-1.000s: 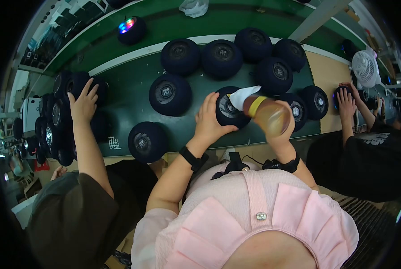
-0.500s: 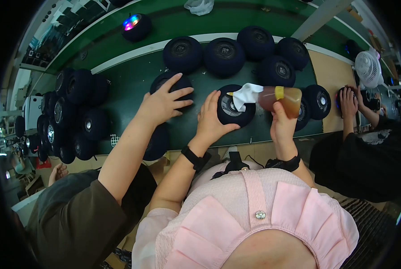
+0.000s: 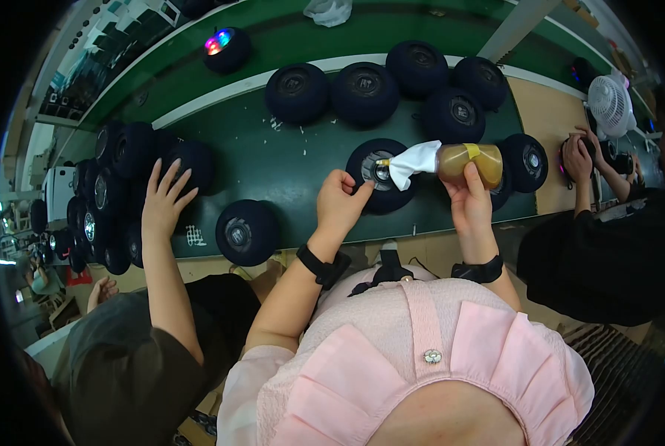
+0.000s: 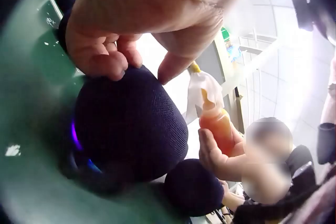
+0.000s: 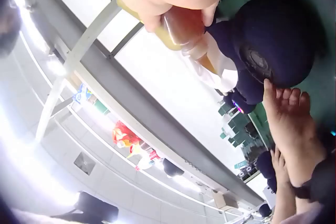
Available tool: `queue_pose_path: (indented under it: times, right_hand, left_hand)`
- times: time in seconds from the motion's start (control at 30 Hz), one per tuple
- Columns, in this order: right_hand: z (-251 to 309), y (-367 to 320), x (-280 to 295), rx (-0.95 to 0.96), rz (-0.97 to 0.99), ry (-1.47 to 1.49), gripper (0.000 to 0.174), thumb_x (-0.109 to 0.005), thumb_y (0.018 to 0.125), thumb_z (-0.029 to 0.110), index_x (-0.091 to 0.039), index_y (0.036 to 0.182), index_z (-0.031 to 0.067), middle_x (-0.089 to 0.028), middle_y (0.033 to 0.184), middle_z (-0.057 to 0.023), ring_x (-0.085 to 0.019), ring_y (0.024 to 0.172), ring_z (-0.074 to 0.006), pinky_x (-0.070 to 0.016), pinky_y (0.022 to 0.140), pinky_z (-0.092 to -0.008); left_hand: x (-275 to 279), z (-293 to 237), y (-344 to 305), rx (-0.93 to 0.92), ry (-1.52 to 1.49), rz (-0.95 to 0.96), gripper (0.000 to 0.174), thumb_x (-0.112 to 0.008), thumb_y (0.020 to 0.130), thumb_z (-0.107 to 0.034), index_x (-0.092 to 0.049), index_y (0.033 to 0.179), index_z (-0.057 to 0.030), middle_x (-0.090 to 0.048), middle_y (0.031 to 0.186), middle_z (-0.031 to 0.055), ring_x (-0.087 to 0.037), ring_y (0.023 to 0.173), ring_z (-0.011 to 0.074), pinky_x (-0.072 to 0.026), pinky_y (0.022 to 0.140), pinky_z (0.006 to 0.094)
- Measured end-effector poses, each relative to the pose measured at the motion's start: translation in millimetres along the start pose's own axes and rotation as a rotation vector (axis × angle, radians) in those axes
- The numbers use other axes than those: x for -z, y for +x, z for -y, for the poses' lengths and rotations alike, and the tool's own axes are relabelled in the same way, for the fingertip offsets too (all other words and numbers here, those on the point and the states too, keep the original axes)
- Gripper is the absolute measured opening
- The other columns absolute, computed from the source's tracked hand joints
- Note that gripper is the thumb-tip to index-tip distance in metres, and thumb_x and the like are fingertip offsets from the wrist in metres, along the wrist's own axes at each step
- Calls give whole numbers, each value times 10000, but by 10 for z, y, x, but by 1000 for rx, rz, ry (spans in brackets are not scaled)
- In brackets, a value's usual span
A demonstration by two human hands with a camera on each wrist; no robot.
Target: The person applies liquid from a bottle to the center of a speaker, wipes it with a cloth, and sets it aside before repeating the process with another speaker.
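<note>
A round, dark-blue fabric-covered speaker (image 3: 362, 160) with a grey disc in its top sits in front of me. My left hand (image 3: 340, 208) is at its near left side, fingers curled in and thumb reaching over the disc's edge. The left wrist view has those fingertips (image 4: 118, 69) right at the fabric, with nothing seen between them and the thumb. My right hand (image 3: 472, 204) grips a squeeze bottle (image 3: 451, 163) of amber liquid, tipped sideways. White cloth (image 3: 418, 162) wraps its neck, and the yellow nozzle tip (image 3: 382, 162) is over the disc.
More such speakers (image 3: 297, 93) stand at the back and right of the green table (image 3: 228, 160); others are piled at far left. A neighbour's hand (image 3: 161, 212) reaches in there. One speaker (image 3: 247, 233) stands near the front edge. A white fan (image 3: 611, 104) is at right.
My left hand has let go of the speaker's side and curled its fingers. The bottle has levelled out. The neighbour's hand moved a speaker leftward to the pile.
</note>
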State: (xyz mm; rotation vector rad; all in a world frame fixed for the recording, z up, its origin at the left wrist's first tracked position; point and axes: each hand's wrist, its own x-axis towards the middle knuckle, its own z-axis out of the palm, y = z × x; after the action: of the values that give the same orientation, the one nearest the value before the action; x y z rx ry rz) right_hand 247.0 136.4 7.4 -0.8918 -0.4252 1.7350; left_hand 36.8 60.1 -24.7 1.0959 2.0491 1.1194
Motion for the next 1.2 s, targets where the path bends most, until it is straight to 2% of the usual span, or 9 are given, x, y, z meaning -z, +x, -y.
queue_pose_path:
  times: [0.07,0.2,0.5,0.63,0.7,0.87,0.93,1.0,1.2]
  right_hand:
    - [10,-51,-47,151,89,-157,366,-621,838,111,-482,1169,45,-551,1125,-78,-550,1037,-209,-462,897,-370]
    - [-40,-95,-134,268,116,-252,399,-692,756,28,-527,1120,24,-580,1065,-58,-561,968,-156,-440,858,-284]
    - [-77,-141,-272,426,217,-491,428,-745,717,40,-527,1083,3,-598,1020,-55,-568,935,-140,-436,849,-269]
    - [-48,-170,-323,500,274,-637,460,-773,692,63,-526,1074,-3,-604,1010,-66,-578,911,-144,-453,822,-273]
    - [-28,-189,-337,514,281,-695,480,-789,672,70,-525,1066,-4,-605,1001,-68,-579,902,-143,-457,812,-273]
    - [-39,-310,-358,614,311,-842,542,-843,578,70,-532,1014,-12,-601,967,-75,-580,862,-145,-463,771,-267]
    - [-2,-354,-319,628,351,-891,515,-829,577,52,-540,997,-13,-598,961,-85,-583,848,-159,-462,764,-268]
    - [20,-386,-285,639,390,-938,488,-816,576,33,-548,980,-15,-594,955,-96,-586,835,-173,-461,756,-268]
    - [15,-407,-307,632,433,-920,420,-769,582,-1,-556,944,-18,-579,918,-114,-589,820,-219,-460,749,-284]
  left_hand:
    - [-22,64,7,54,-39,31,254,-703,739,-182,-489,732,-45,-497,638,2,-454,542,59,-383,450,199]
    - [-48,51,11,221,-229,112,227,-669,760,-136,-458,746,-54,-466,658,2,-461,548,61,-426,425,203]
    - [-31,81,-23,276,-534,172,244,-672,762,-97,-434,805,-65,-448,728,-6,-455,574,54,-480,474,210]
    - [-21,112,-50,144,-345,188,366,-757,685,-145,-424,819,-73,-432,731,-9,-436,598,62,-463,517,210]
    - [37,-78,-94,-25,-28,97,491,-829,585,-194,-414,822,-81,-415,730,-8,-414,625,76,-430,558,215]
    - [9,1,-60,51,-81,119,545,-852,531,-212,-399,811,-95,-404,731,-9,-390,637,84,-400,572,215]
    - [14,13,-47,57,-78,132,539,-849,534,-203,-396,807,-98,-404,733,-11,-390,635,83,-399,567,214]
    - [15,15,-38,88,-93,163,569,-858,505,-199,-402,819,-71,-418,834,39,-388,631,114,-405,574,242]
    - [31,-32,-45,89,-77,163,547,-849,519,-197,-406,813,-71,-421,829,39,-391,626,118,-408,573,248]
